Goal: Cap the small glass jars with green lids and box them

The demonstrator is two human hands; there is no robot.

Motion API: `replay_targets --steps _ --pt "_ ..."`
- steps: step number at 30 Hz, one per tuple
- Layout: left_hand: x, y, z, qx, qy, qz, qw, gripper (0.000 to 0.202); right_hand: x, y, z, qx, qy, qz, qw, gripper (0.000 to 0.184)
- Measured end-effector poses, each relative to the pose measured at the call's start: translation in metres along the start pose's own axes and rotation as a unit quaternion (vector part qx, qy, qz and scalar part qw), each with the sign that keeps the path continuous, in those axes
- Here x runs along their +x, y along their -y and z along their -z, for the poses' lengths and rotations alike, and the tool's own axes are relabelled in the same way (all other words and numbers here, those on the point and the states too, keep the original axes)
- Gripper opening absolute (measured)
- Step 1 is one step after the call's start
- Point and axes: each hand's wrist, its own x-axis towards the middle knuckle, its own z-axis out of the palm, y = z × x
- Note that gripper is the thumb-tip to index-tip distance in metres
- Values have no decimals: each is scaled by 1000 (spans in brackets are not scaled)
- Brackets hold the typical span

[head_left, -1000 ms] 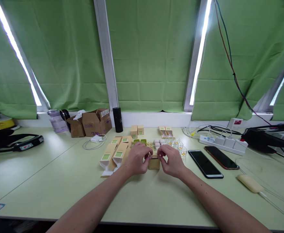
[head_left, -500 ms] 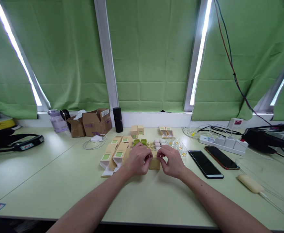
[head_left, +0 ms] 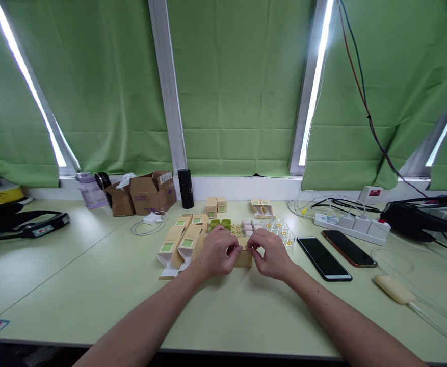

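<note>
Between front and back edges of worktop [head_left: 277,318]: small carton [head_left: 243,260], top pinched in left hand's [head_left: 219,251] and right hand's [head_left: 270,253] grip; uneven pressure could crease it.

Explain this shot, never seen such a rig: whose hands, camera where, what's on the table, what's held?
There's no robot here. One camera, worn on a person's head, looks forward and down at their two bare hands. The left hand and right hand pinch a small cardboard box near its top, one at each side.

On the table, beside the left hand, lie cartons with green labels. Just beyond the hands are green pieces and clear cups, too small to identify further. To the right of the right hand lie two phones and a white power strip. Further back, on the left, stands a black cylinder.
</note>
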Motion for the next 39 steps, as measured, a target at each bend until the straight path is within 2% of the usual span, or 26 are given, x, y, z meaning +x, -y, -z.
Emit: replay_targets --steps 3,7,10,15,20,24,28,39 --pt "1 1 -4 19 -14 39 999 16 1 0 5 -8 19 2 1000 19" --pt "3 3 -9 46 -44 112 992 23 1 -1 10 -29 57 -2 998 33" --pt "3 5 -10 61 -46 134 988 23 1 -4 10 -37 67 -5 997 36" --pt "3 6 -12 81 -51 141 985 33 1 -13 3 -59 52 -40 996 38" --pt "2 7 -12 77 -49 136 986 38 2 -17 0 -86 27 -91 992 30" --pt "4 8 -11 60 -55 163 983 20 2 -11 7 -41 30 -47 998 30" --pt "4 8 -11 49 -29 177 983 31 1 -4 10 -30 55 -8 998 39" --pt "6 1 -7 90 14 200 976 25 3 -10 6 -80 66 -72 992 37"
